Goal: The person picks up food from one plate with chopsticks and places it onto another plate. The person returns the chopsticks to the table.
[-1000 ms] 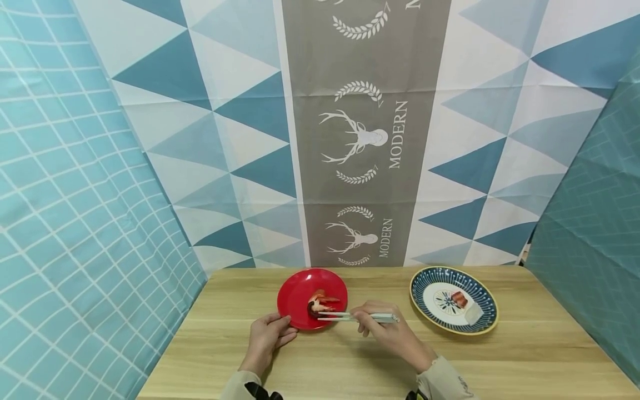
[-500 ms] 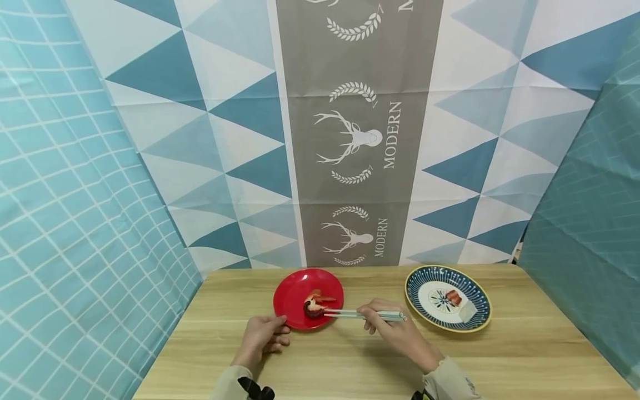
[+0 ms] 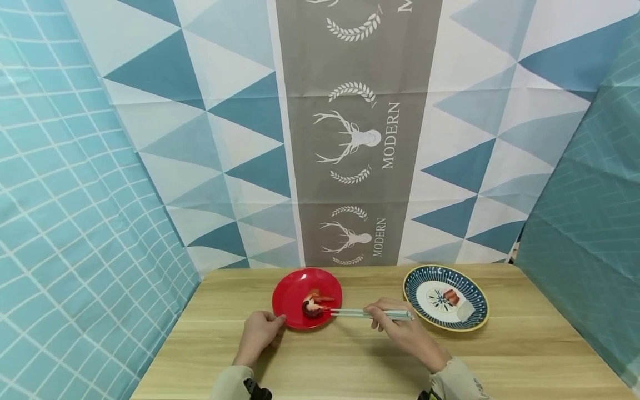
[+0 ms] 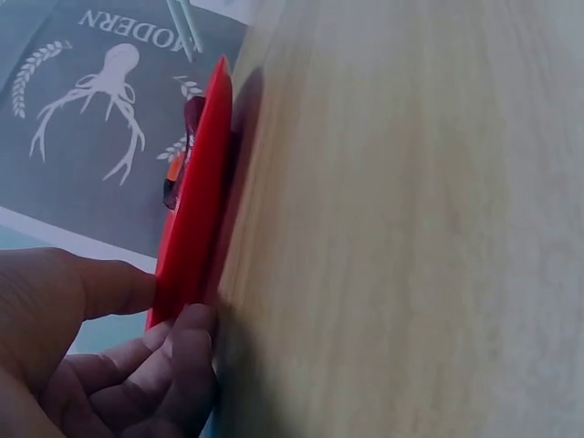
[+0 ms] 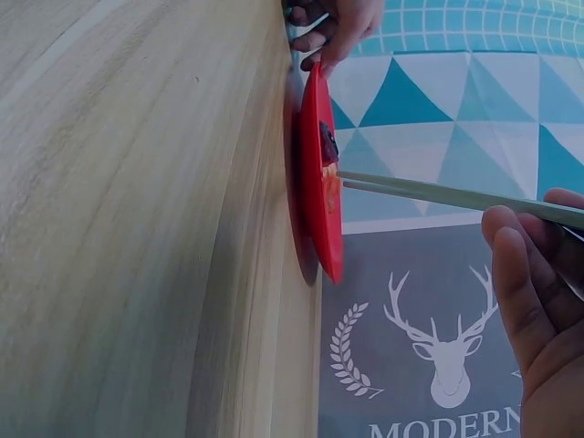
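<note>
My left hand pinches the near left rim of a round red plate, thumb on top and fingers underneath in the left wrist view. On the plate lie a dark red-brown curved food piece and, just behind it, an orange-and-white food piece. Pale green chopsticks are gripped in my right hand, pointing left over the plate. Their tips are just right of the dark piece in the head view and close by the food in the right wrist view.
A blue-and-white patterned plate with a yellow rim stands at the right, bearing a reddish-brown piece and a whitish piece. Behind the wooden table hangs a patterned cloth; tiled-pattern sheets flank both sides.
The chopsticks have drawn back rightward with my right hand, their tips coming off the dark piece, which stays on the red plate. My left hand keeps its place at the rim.
</note>
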`<state>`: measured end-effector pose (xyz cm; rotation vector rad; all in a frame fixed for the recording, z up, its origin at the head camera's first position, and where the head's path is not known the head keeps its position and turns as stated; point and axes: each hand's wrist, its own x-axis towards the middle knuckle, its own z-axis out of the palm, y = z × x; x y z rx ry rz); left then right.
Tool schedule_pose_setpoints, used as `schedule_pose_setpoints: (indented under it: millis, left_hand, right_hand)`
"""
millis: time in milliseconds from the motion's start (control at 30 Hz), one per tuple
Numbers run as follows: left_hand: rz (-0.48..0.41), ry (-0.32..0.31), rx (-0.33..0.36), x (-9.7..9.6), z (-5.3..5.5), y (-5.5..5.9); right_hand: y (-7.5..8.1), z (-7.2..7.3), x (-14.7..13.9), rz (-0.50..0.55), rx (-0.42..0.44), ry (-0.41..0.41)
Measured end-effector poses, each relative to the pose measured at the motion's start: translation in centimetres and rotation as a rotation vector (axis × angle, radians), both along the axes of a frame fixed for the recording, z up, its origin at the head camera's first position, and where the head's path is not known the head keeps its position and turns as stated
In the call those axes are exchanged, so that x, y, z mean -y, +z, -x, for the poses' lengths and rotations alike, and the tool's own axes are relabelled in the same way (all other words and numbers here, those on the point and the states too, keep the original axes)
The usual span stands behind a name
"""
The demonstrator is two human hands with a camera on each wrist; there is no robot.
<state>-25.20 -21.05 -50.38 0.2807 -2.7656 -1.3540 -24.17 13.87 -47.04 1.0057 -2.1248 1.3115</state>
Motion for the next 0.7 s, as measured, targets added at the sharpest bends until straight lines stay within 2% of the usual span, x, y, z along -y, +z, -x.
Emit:
schedule_pose_setpoints:
  millis: [200, 400, 700]
  left_hand:
    - [0.07, 0.021, -0.022, -0.1, 0.1, 0.0]
    - [0.051, 0.029, -0.012, -0.2, 0.1, 0.0]
    - [0.026, 0.004, -0.021, 0.1, 0.2, -0.3]
  right_hand:
    - [0.3, -0.2, 0.0, -0.005, 0.003, -0.005]
    - [0.4, -0.2, 0.0, 0.014, -0.001, -0.004]
    - [0.5, -0.4, -1.2, 0.057, 0.003, -0.001]
